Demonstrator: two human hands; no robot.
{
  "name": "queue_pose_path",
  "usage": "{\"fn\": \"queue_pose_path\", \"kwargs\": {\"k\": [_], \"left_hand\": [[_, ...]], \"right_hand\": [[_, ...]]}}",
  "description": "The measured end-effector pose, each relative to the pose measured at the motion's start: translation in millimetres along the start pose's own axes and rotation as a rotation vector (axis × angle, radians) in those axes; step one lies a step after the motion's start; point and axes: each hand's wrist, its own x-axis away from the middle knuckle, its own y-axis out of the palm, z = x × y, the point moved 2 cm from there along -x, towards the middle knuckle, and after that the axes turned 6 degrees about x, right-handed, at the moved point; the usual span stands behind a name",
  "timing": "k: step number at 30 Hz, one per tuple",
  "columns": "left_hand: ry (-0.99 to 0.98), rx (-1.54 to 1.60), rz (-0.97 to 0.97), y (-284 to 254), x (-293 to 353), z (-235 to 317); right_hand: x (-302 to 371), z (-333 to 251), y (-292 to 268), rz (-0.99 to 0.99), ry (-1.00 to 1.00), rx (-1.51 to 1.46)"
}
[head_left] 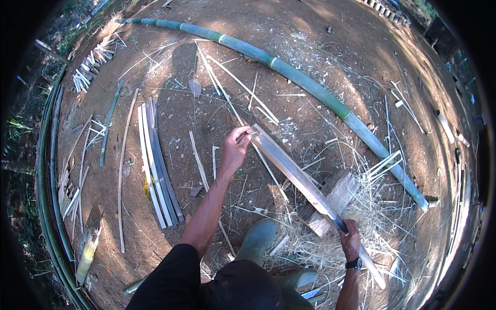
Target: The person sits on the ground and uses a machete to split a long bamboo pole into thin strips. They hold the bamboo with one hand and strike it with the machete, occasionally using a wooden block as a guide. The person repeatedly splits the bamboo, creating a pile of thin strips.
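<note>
My left hand [235, 150] pinches the upper end of a long split bamboo slat [292, 173]. The slat slopes down to the right across a wooden block [341, 192]. Close to the slat's lower end, my right hand [350, 240], with a watch at the wrist, is closed around a knife whose dark blade [338, 223] lies against the slat. A pale, narrow length [373, 268] sticks out past this hand; whether it is the knife's handle or part of the slat I cannot tell. Pale shavings [320, 253] are heaped around the block.
A long green bamboo pole [305, 80] curves across the far ground. Several split slats [157, 165] lie side by side at left, beyond them a pile of short pale pieces [93, 62]. More poles [46, 206] line the left edge. My boots [257, 240] stand near the block.
</note>
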Motion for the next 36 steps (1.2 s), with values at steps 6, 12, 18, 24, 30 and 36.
{"fn": "queue_pose_path", "kwargs": {"k": [6,12,18,24,30,36], "left_hand": [[0.005,-0.05,-0.008,-1,1,1],[0.001,0.0,0.002,1,3,10],[0.016,-0.015,0.006,1,2,5],[0.022,-0.043,0.013,1,2,7],[-0.015,-0.019,0.005,1,4,9],[-0.012,0.035,0.038,2,4,7]], "right_hand": [[-1,-1,1,0.006,-0.005,0.004],[-2,0,1,-0.012,-0.015,0.02],[-2,-2,1,-0.004,-0.016,0.026],[-1,1,3,0.009,-0.019,-0.005],[1,-1,2,0.025,-0.023,0.001],[1,-6,2,0.011,0.001,-0.015]]}}
